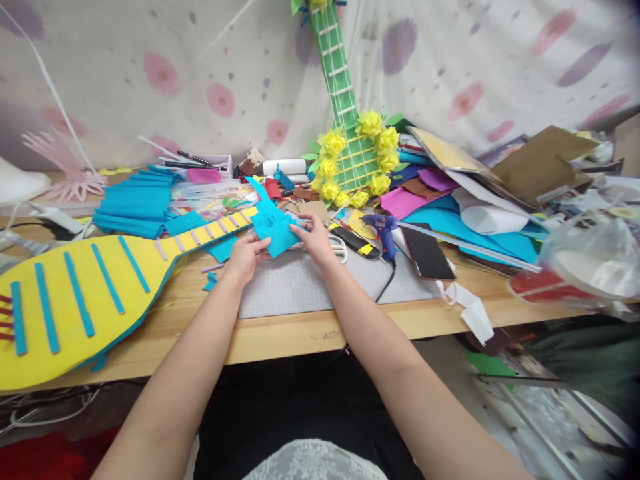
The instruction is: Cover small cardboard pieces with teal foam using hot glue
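Note:
Between both hands is a piece of blue crepe paper (276,230), held a little above the grey cutting mat (285,287). My left hand (246,259) pinches its lower left edge. At its right edge, the fingers of my right hand (315,237) are closed on the same paper. White-handled scissors (340,249) lie partly hidden behind my right hand. To the left rests a yellow cardboard lute shape (100,287) with blue and lilac strips; the blue paper overlaps the view of its neck end.
A blue glue gun (385,233), a utility knife (355,241) and a phone (427,252) lie right of my hands. Blue crepe rolls (133,203) are at back left. A green paper instrument with yellow flowers (353,157) leans behind. A plastic-covered tub (565,267) stands far right.

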Demonstrator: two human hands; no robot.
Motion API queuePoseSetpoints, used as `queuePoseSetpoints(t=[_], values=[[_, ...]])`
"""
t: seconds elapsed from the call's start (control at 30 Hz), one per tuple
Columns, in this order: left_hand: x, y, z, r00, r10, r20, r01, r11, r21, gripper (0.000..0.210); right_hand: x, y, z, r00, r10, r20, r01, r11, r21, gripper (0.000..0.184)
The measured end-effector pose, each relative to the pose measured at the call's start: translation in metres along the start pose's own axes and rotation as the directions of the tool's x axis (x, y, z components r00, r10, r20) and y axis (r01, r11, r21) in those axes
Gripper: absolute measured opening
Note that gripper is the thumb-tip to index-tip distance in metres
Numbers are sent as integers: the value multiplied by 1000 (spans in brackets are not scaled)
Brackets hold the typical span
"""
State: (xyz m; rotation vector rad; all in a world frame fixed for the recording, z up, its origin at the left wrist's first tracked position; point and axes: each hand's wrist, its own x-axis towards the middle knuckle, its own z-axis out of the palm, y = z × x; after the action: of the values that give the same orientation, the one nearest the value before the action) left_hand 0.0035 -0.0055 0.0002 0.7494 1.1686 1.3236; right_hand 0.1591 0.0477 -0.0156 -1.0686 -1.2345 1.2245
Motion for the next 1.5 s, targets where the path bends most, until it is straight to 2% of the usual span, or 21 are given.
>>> queuePoseSetpoints(t=[0.13, 0.27, 0.43, 0.5, 0.73, 0.9, 1.13, 1.3, 1.4, 1.5], values=[[0, 0, -1, 999, 50, -13, -50, 999, 7, 38, -2, -2, 1, 999, -7, 52, 5, 999, 43, 52], [-3, 1, 5, 996, 88, 24, -86, 995, -48, 45, -5, -4, 6, 993, -30, 111, 24, 998, 58, 47], [-1, -4, 10, 985, 130, -114, -140, 987, -82, 49, -11, -6, 14, 988, -46, 145, 36, 997, 71, 46], [1, -5, 8, 982, 137, -132, -148, 986, -80, 48, -13, -7, 16, 985, -46, 165, 35, 997, 69, 46], [0, -2, 2, 976, 193, -104, -184, 979, 88, 50, -18, -10, 19, 984, -97, 147, 97, 995, 10, 51], [-2, -2, 3, 987, 160, -19, -159, 985, 63, 49, -19, -14, 19, 989, -58, 137, 49, 997, 63, 48], [-3, -3, 7, 972, 195, -129, -191, 981, 42, 48, -20, -17, 22, 985, 5, 174, -25, 993, 112, 48], [-3, -3, 6, 984, 163, -68, -161, 986, 30, 49, -19, -16, 21, 988, 27, 150, -49, 988, 144, 43], [-3, -3, 6, 985, 168, -31, -168, 986, 19, 48, -16, -14, 18, 991, 46, 125, -67, 983, 170, 47], [-2, -1, 5, 985, 158, -62, -160, 987, -18, 49, -17, -14, 17, 989, 76, 123, -95, 983, 158, 51]])
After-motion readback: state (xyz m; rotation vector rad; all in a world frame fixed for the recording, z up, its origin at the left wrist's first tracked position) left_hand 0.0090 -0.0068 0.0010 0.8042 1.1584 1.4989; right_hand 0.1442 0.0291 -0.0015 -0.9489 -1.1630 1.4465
